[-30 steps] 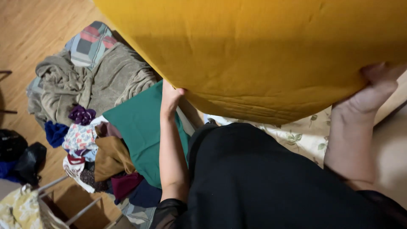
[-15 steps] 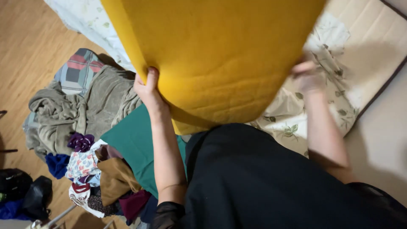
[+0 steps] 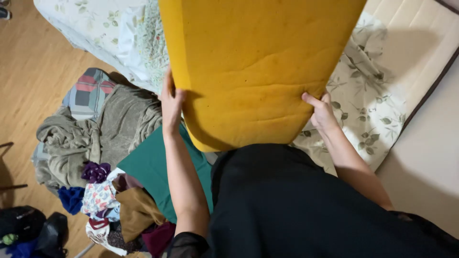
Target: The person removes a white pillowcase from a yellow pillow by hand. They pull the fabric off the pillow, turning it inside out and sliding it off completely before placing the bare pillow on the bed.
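Yellow foam pad (image 3: 258,67) is up in the air over the bed sheet (image 3: 363,110). I see my left hand (image 3: 171,106) gripping its left edge and my right hand (image 3: 321,111) gripping its right edge. It is lifted, I think, but not put down anywhere yet.

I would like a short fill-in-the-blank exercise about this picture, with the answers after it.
1. Both hands hold a thick foam pad of ____ colour.
2. The left hand grips the pad's ____ edge.
3. The flat cloth under the left forearm is ____.
4. The pile of clothes lies on a ____ floor.

Answers: yellow; left; green; wooden
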